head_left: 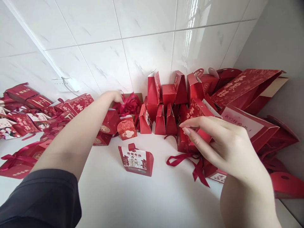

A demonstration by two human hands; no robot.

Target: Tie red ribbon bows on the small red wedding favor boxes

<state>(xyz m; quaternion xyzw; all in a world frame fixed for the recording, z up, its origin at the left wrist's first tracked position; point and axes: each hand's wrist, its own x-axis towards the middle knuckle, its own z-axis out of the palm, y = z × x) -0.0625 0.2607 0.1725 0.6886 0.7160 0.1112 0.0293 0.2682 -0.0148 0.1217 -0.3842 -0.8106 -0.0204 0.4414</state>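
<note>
My left hand (116, 96) reaches over to the back, at a pile of loose dark-red ribbons (129, 103) in an open cardboard box (136, 95). Its fingers are bent down among the ribbons and mostly hidden, so a grip on one does not show. Closer in, at the right, my right hand (220, 142) hovers with thumb and index tips nearly together and nothing visible between them. Behind it are red gift boxes and a length of red ribbon (185, 160). A small red gift box (136, 160) with a white printed front and a ribbon loop on top stands alone mid-table.
Several narrow red boxes (160, 120) stand stacked along the tiled wall (147, 50). Larger red boxes (247, 87) lean in the right corner. More boxes, some with ribbon bows (19, 155), crowd the left of the white tabletop (142, 202). A wall socket (68, 85) has a cable.
</note>
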